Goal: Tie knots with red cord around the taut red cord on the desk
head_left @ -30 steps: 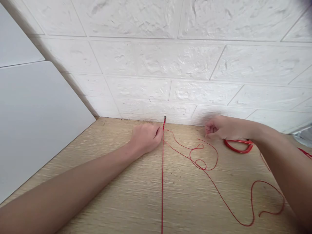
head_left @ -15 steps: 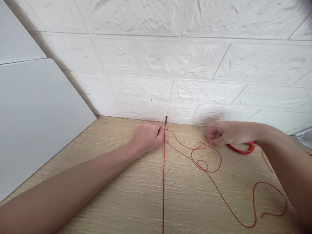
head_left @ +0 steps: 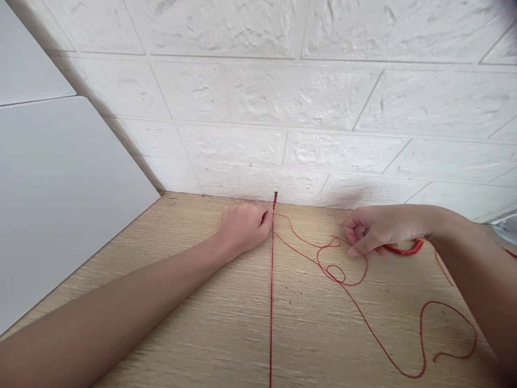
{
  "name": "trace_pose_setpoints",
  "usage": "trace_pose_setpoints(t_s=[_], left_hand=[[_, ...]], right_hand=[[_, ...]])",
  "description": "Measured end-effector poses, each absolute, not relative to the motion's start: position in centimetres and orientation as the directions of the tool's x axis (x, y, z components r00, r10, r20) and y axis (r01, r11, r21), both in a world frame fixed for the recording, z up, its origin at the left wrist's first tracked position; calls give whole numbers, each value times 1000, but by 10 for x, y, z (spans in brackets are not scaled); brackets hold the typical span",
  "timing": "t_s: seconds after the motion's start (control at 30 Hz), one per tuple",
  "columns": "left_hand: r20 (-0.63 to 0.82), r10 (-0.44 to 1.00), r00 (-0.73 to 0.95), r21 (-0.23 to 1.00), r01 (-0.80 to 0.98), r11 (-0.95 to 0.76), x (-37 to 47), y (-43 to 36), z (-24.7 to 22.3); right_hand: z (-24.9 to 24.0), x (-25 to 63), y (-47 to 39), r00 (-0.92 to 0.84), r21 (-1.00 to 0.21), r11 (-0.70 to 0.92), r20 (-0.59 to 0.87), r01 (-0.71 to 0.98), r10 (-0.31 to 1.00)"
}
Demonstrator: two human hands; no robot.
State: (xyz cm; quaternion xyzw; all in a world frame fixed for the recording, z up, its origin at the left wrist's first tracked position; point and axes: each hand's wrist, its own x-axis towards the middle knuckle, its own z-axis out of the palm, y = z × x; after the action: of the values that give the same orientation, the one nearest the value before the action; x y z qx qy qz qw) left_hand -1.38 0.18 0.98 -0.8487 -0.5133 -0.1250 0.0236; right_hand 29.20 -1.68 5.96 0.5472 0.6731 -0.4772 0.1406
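Observation:
A red cord (head_left: 271, 302) runs from a small dark fixing (head_left: 276, 193) at the wall's foot straight toward me, with a short knotted stretch near the fixing. My left hand (head_left: 247, 225) is closed, its thumb and finger pinching the cord just below that stretch. Thin red strands (head_left: 365, 319) leave this spot and lie in loops on the surface to the right. My right hand (head_left: 365, 230) has its fingers curled together over the upper edge of the loops; whether it grips a strand is too small to tell. Behind it shows part of a red curved handle (head_left: 407, 250).
A white brick-patterned wall (head_left: 258, 97) rises behind the wood-grain surface (head_left: 194, 334). Pale grey panels (head_left: 64, 199) stand at the left. Something clear and shiny (head_left: 507, 229) lies at the far right edge.
My right hand has dropped slightly toward me, its fingers now over the loop's upper edge, and it covers more of the red handle. My left hand has stayed in place.

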Motion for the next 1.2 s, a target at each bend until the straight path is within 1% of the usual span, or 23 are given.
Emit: trace_pose_setpoints(t_s=[0.07,0.1,0.13,0.2,0.27,0.3,0.37,0.5,0.63,0.83,1.03,1.13,1.2], left_hand=[[240,863,444,85,876,-474,-14,2,10],[242,863,442,85,877,-473,-14,2,9],[244,864,441,87,877,-472,-14,2,9],[243,864,441,93,876,-473,-14,2,9],[240,864,442,98,875,-475,-14,2,9],[239,865,442,101,875,-474,-14,2,9],[241,866,439,101,876,-472,-14,2,9],[244,863,442,88,876,-474,-14,3,8],[245,862,443,88,875,-475,-14,3,7],[235,864,445,74,878,-472,-14,3,8],[231,865,445,69,879,-471,-13,3,9],[231,865,446,77,878,-473,-14,3,9],[231,866,443,88,877,-472,-14,3,9]], right_hand=[[53,296,-13,-333,-445,-40,-724,895,604],[50,298,-10,-314,-428,-33,-711,903,629],[47,300,-7,-297,-419,-21,-677,908,674],[43,306,-1,-259,-408,9,-563,913,785],[41,312,5,-240,-404,34,-471,914,849],[40,314,6,-241,-402,39,-464,915,853],[41,318,6,-238,-383,32,-505,923,829],[46,313,0,-173,-305,-8,-561,952,810],[51,298,-6,-196,-338,-20,-592,941,782],[57,288,-12,-318,-324,157,-539,933,780],[61,290,-13,-286,-355,94,-540,930,792],[56,290,-10,-232,-280,77,-573,957,786],[52,291,-8,-236,-252,103,-582,962,778]])
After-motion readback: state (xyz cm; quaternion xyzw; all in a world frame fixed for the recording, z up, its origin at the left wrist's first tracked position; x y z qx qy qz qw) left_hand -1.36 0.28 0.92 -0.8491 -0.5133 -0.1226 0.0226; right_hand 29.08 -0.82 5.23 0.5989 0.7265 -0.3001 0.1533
